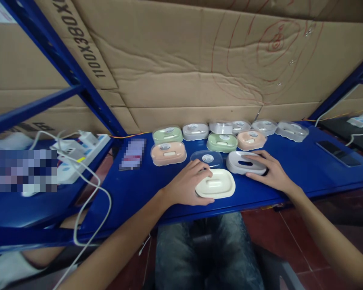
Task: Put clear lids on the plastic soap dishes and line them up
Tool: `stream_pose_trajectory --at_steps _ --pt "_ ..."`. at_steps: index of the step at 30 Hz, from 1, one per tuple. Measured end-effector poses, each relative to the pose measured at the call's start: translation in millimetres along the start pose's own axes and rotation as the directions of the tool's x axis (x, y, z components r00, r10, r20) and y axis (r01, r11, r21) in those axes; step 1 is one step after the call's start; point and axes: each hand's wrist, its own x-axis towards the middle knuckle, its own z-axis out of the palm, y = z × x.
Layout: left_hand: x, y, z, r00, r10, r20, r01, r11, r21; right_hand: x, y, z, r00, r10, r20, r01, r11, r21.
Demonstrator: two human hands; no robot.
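My left hand (188, 183) grips the left end of a cream soap-dish tray (218, 186) that lies near the front edge of the blue shelf (293, 161). Just behind it lies a clear lid (206, 158) with a round sticker. My right hand (268, 171) rests on a grey slotted soap-dish insert (241, 163), fingers curled over its right end. Behind both stand closed soap boxes: a peach one (168, 153), a green one (167, 134), a second green one (222, 142), a second peach one (251, 139) and several grey or clear ones at the back.
Cardboard sheets (184, 68) wall off the back. A white power strip (75, 151) with trailing cables sits on the left shelf. A dark phone (339, 152) lies on the right of the blue shelf. Blue rack struts (63, 60) cross the upper left. My knees are below the shelf edge.
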Motion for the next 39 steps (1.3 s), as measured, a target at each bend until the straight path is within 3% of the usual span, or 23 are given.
stream_pose_trajectory --at_steps 3,7,13,21,23,28,35,39 --pt "0 -3 -2.4 0.991 -0.04 -0.128 0.025 0.993 -0.116 5 -12 -3 0.992 0.016 -0.125 -0.002 0.994 0.105" --pt "0 -11 -2.7 0.958 -0.153 -0.244 0.092 0.965 -0.246 19 -49 -4 0.97 -0.042 -0.24 0.088 0.98 0.181" --pt "2 -12 -2.0 0.933 -0.252 -0.258 0.102 0.87 -0.482 45 -100 24 0.964 -0.184 -0.19 0.228 0.942 0.246" --pt "5 -11 -8.6 0.927 -0.26 -0.271 0.057 0.811 -0.582 52 -98 63 0.97 -0.184 -0.157 0.229 0.905 0.359" --pt "5 -11 -7.1 0.93 -0.279 -0.239 0.053 0.745 -0.664 53 -99 65 0.973 -0.16 -0.167 0.213 0.903 0.374" --pt "3 -6 -4.1 0.928 -0.357 -0.102 0.074 0.449 -0.891 56 -103 66 0.965 -0.143 -0.221 0.212 0.921 0.326" --pt "10 -4 -5.0 0.826 -0.562 -0.042 0.026 0.113 -0.993 57 -102 78 0.941 -0.24 -0.239 0.273 0.955 0.113" --pt "13 -6 -3.8 0.756 -0.654 0.01 0.071 0.066 -0.995 55 -104 82 0.94 -0.279 -0.196 0.292 0.956 0.039"
